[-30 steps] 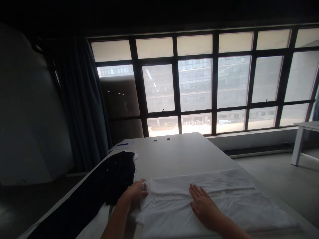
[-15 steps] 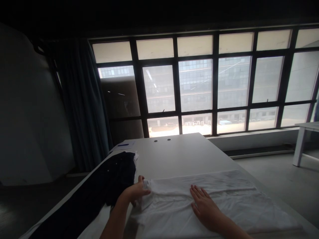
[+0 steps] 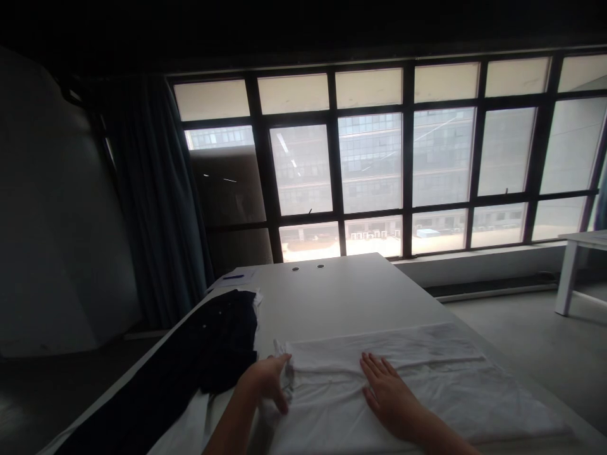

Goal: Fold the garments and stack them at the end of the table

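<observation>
White garment (image 3: 441,385), wrinkled, creased lengthwise, flat on bench (image 3: 341,297). Right hand (image 3: 391,401) laid flat on it, fingers extended. Left hand (image 3: 265,378) at bunched edge; cannot tell whether pinching. Near side cut off.

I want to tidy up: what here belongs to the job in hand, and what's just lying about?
In the job:
white cloth, right hand flat on it, left hand at its left end
table beneath

Lying about, apparently:
dark garment, to the left
pale cloth partly under it
pen on paper, far left
</observation>
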A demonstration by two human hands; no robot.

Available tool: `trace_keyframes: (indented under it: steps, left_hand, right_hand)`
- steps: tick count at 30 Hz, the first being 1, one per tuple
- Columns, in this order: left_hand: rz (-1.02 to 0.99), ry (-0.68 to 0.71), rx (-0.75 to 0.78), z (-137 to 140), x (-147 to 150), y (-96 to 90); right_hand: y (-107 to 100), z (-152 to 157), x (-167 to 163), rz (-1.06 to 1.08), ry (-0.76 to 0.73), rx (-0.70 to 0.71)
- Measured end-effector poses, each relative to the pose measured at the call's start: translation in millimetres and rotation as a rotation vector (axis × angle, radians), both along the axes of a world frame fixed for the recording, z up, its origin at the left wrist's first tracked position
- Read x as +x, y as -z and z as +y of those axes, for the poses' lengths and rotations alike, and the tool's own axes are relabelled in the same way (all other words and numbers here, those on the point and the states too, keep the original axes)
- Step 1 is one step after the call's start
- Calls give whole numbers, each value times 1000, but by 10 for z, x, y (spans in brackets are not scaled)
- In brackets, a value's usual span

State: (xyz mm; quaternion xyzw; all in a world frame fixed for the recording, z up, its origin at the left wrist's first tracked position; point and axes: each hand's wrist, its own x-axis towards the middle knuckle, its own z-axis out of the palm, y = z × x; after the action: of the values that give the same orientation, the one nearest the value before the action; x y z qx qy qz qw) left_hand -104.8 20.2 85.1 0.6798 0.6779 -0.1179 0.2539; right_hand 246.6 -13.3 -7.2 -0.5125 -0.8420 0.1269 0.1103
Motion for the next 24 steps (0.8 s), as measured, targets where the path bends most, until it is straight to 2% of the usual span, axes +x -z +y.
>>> trace_keyframes:
  steps: [8, 19, 24]
  left_hand:
    - [-75, 46, -24, -46, 11, -98]
    - [-55, 19, 17, -17, 54, -22]
    - [-57, 12, -28, -16, 42, -13]
  right_hand:
    - [-12, -10, 10, 16, -3, 11]
    - [-13, -5, 10, 19, 3, 5]
    - [-28, -8, 4, 23, 2, 4]
